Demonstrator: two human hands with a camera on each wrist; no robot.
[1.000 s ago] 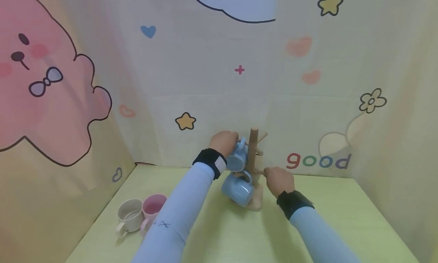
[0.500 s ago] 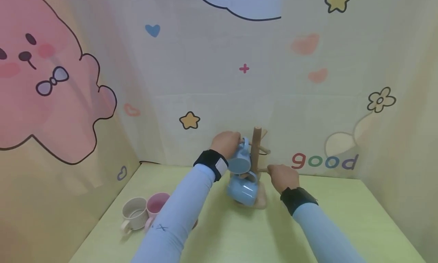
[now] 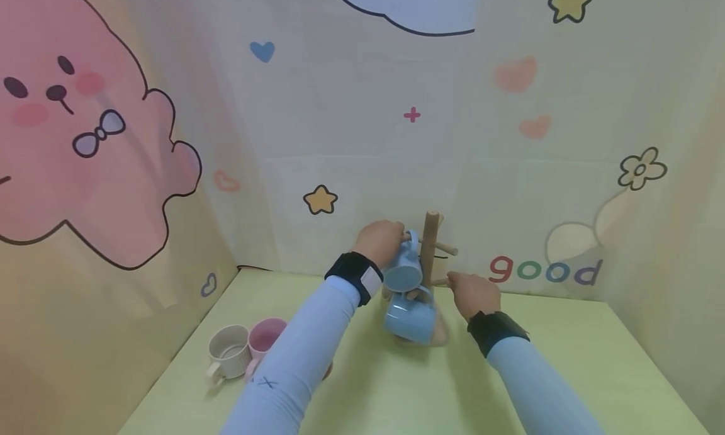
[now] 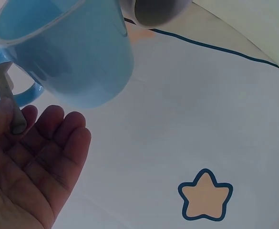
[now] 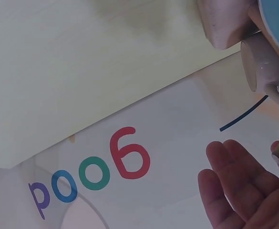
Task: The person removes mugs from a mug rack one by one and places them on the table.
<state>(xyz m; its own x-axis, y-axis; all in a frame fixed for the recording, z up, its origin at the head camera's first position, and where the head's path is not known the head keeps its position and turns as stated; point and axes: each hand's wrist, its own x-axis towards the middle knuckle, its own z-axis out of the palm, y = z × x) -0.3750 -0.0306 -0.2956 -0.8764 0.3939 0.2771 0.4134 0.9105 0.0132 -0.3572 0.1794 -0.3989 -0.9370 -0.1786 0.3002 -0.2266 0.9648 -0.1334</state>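
A wooden mug tree [image 3: 430,240] stands on the table, with two light blue mugs on its near left side. My left hand [image 3: 381,241] pinches the end of an upper peg [image 4: 16,119] between thumb and index finger. From that peg hangs the upper blue mug [image 3: 403,271] by its handle; its other fingers lie loosely curled below it in the left wrist view. A lower blue mug [image 3: 410,318] hangs sideways underneath. On the right, my right hand [image 3: 476,294] pinches a lower peg's tip [image 5: 278,156]. A pale mug [image 5: 263,67] shows behind the tree in the right wrist view.
At the left of the table [image 3: 538,372] stand a white mug [image 3: 229,353] and a pink mug [image 3: 266,335], side by side; my left sleeve partly covers the pink one. A printed cloth backdrop [image 3: 362,126] rises close behind the tree.
The mug tree has turned a little between my hands: an upper peg now points further right, and the lower blue mug has swung more sideways. Both hands keep their grip; the head view has shifted slightly.
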